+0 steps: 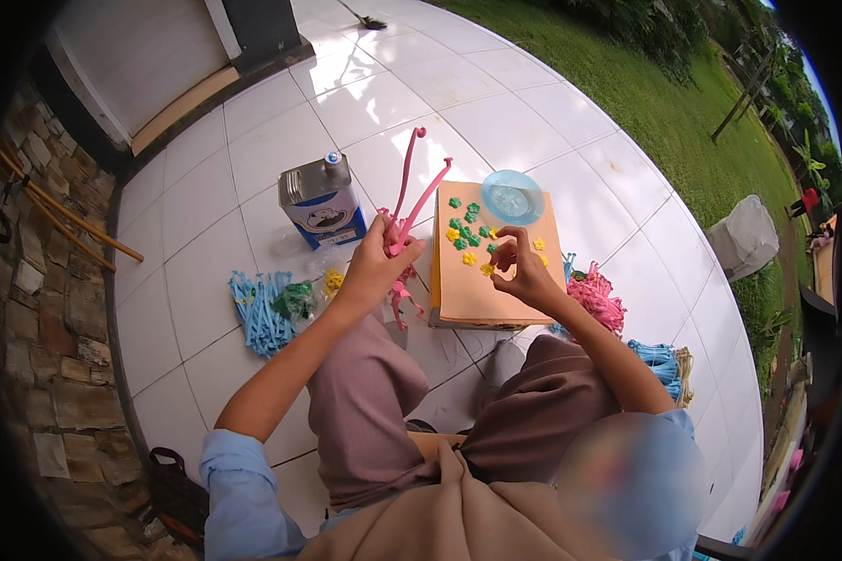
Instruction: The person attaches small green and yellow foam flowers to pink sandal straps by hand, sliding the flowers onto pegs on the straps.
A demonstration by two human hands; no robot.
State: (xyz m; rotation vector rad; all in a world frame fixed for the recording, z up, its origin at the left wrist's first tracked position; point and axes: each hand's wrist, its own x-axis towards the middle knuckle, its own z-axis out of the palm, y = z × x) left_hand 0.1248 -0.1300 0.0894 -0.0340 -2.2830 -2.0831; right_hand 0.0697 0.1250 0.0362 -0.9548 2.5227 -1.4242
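Note:
My left hand (381, 266) is closed around several long pink plastic strips (407, 178). Two of them rise past my fingers with curled tips, and other pink ends hang below. Over a tan board (468, 304) on a box, my right hand (530, 279) bends its fingers into a pinch, with a small yellow flower piece (487, 269) at the thumb and fingertip. Green flower pieces (472, 240) and more yellow ones lie scattered beside that hand. A shallow light-blue bowl (513, 197) rests at the board's far right corner; its contents are hard to make out.
A metal can (321, 201) with a blue and white label stands left of the board. Light-blue strips in bundles (260, 313) lie at the left. To the right are pink bundles (596, 297) and more blue ones (658, 365). A white sack (744, 236) sits by the grass.

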